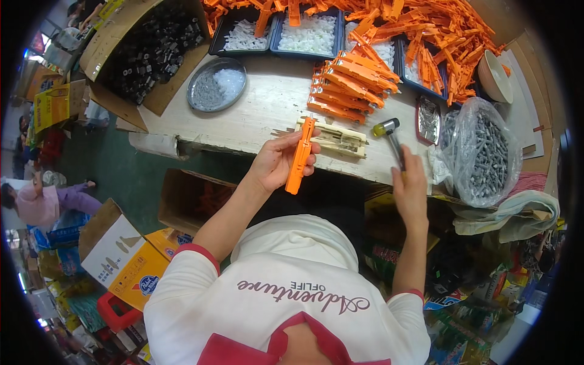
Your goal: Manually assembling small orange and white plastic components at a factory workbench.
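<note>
My left hand [272, 164] is closed round a long orange plastic piece [298, 161], held up over the table's near edge. Just behind it, on the tabletop, lies a cream-coloured fixture [344, 141] with a slot along it, partly covered by the piece and my fingers. To the right, my right hand [411, 188] grips the handle of a small hammer [394, 137]; its yellow and dark head rests on or hovers over the table beside the fixture, I cannot tell which. A stack of similar orange pieces [347, 88] sits beyond the fixture.
A round metal dish [201, 91] and a carton of black parts [152, 61] stand left. Dark trays [243, 52] of white bits line the back below heaped orange pieces [438, 24]. Right are a small tray [428, 120] and a plastic bag of metal screws or pins [486, 152].
</note>
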`<action>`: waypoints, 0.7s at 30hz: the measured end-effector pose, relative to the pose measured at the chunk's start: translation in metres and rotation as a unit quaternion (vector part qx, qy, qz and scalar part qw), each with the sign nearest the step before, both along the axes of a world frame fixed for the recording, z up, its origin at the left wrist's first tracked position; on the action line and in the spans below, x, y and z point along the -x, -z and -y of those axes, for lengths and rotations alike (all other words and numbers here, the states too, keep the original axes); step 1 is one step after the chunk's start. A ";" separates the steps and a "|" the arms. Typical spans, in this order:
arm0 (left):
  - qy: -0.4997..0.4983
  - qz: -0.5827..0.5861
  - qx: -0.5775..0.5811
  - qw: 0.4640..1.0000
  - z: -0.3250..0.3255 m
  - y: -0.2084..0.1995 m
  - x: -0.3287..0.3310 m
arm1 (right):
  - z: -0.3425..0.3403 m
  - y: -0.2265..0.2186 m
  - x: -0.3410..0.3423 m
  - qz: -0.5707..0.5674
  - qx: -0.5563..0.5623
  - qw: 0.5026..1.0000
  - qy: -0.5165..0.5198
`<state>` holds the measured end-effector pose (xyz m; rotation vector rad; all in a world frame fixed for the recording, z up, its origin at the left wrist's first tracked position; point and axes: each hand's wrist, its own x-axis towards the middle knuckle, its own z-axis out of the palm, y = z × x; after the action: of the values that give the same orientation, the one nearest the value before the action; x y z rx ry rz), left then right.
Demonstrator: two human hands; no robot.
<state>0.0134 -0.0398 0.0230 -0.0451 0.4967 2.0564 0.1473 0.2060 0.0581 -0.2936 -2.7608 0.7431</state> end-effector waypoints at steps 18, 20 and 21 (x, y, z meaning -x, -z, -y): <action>0.067 -0.177 0.118 0.975 -0.022 -0.015 -0.019 | 0.017 -0.005 0.029 0.001 0.277 0.959 -0.058; 0.075 -0.206 0.146 0.965 -0.023 -0.017 -0.023 | 0.034 -0.011 0.037 0.034 0.308 0.947 -0.080; 0.081 -0.233 0.169 0.954 -0.023 -0.019 -0.025 | 0.039 -0.010 0.041 0.054 0.357 0.928 -0.096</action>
<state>0.0380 -0.0164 0.0416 0.2751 1.1042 1.7963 0.1067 0.1669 0.0678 -0.2002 -2.5215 1.8228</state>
